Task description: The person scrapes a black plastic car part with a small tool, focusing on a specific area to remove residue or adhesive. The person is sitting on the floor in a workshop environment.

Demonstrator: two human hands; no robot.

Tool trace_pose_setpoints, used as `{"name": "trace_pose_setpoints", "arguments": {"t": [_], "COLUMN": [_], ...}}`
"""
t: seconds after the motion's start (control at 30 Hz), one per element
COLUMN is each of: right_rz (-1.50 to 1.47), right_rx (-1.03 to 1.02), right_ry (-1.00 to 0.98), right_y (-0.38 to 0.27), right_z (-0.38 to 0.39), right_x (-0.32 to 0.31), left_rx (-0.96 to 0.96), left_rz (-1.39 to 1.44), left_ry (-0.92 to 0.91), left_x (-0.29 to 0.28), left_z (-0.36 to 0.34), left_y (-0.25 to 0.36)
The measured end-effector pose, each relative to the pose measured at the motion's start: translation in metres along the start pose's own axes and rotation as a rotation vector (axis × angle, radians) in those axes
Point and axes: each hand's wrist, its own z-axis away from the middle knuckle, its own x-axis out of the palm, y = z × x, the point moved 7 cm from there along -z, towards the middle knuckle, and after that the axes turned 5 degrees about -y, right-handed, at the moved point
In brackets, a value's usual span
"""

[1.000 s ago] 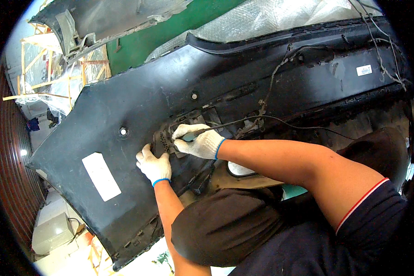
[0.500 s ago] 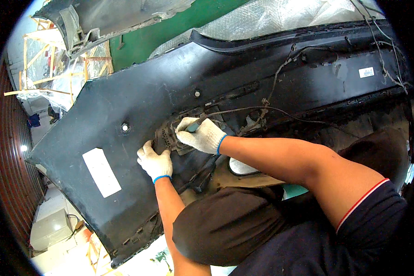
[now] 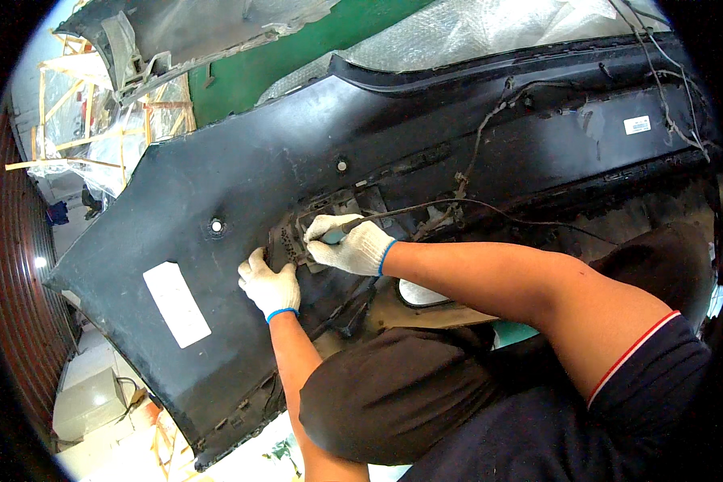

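Observation:
My right hand (image 3: pixel 351 244), in a white knitted glove with a blue cuff, is closed around the green handle of a corded soldering iron (image 3: pixel 334 234). Its cord (image 3: pixel 426 205) runs off to the right; the tip is hidden by the glove. Beneath it is a dark grey plastic bracket (image 3: pixel 285 241) set in a large black plastic bumper cover (image 3: pixel 241 173). My left hand (image 3: pixel 270 285), gloved alike, rests on the cover against the bracket's lower left edge, fingers apart and holding nothing.
A white paper sheet (image 3: pixel 177 304) lies on the cover's left part. Wiring (image 3: pixel 480 132) crosses its right side. Another bumper-like part (image 3: pixel 209 40) stands beyond, near bubble wrap (image 3: pixel 402 52). A wooden crate frame (image 3: pixel 88 120) is at far left. My knee (image 3: pixel 394 394) is close below my hands.
My right hand has turned slightly, and the soldering iron's handle and cord now lie lower and flatter. My left hand stays in place on the cover.

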Motion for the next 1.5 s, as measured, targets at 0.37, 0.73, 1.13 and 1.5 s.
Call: {"name": "trace_pose_setpoints", "arguments": {"t": [0.37,0.73,1.13,1.5], "right_rz": [0.082,0.049,0.012,-0.082], "right_rx": [-0.047,0.015,0.032,0.036], "right_ry": [0.009,-0.015,-0.026,-0.009], "right_y": [0.0,0.0,0.001,0.002], "right_z": [-0.001,-0.004,-0.003,0.002], "right_x": [-0.006,-0.01,-0.001,0.001], "left_rx": [0.005,0.018,0.015,0.033], "left_rz": [0.001,0.014,0.012,0.016], "left_ry": [0.007,0.0,0.008,-0.023], "left_x": [0.0,0.0,0.0,0.005], "left_z": [0.0,0.0,0.0,-0.003], "left_y": [0.0,0.002,0.002,-0.006]}}
